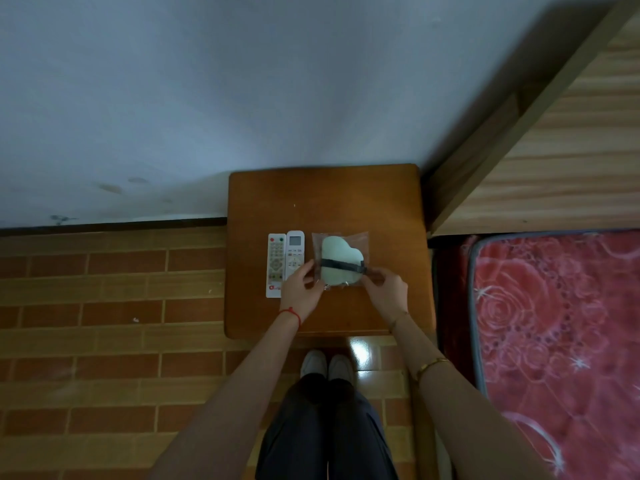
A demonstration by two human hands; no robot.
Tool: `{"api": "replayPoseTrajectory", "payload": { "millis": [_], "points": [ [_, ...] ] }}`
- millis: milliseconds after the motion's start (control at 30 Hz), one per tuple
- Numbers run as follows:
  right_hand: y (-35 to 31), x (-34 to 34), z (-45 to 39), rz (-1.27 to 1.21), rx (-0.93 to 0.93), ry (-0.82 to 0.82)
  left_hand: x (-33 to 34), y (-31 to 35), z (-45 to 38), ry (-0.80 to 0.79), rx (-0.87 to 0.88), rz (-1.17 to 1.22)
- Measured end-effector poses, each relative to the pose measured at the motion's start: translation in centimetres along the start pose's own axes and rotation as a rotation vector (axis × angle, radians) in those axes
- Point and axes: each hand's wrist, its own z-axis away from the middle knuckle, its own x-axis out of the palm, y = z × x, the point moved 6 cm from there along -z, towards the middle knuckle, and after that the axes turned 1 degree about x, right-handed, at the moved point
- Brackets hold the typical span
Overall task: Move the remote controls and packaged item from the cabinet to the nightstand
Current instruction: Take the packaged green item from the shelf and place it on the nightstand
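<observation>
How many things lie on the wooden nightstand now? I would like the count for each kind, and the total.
Remote controls: 2, a white one with coloured buttons and a white one with a screen, side by side.
Packaged item: 1, a clear bag with a pale green cloud-shaped piece, pinched at its edges by the left hand and the right hand.
Total: 3 on the nightstand.

Nightstand [329, 188]: against the wall, left of the bed [554, 323].
Remote controls [285, 261]: side by side on it.
Packaged item [341, 263]: just right of them.
</observation>
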Motion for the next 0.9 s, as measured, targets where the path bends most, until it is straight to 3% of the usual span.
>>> {"api": "replayPoseTrajectory", "payload": {
  "millis": [233,500,700,900],
  "points": [
    [-3.9,-3.2,3.8,0.166,-0.065,0.013,-4.0,3.3,5.5,0.145,0.074,-0.056],
    [-13.0,-9.3,13.0,0.385,-0.339,0.098,-11.8,9.5,15.5,0.296,0.279,-0.327],
    [-18.8,-14.2,21.8,0.391,-0.546,0.191,-16.5,13.7,24.1,0.404,0.374,-0.447],
    [-20.1,-15.8,28.6,0.383,-0.632,0.187,-18.4,14.2,31.6,0.446,0.394,-0.444]
  ]
}}
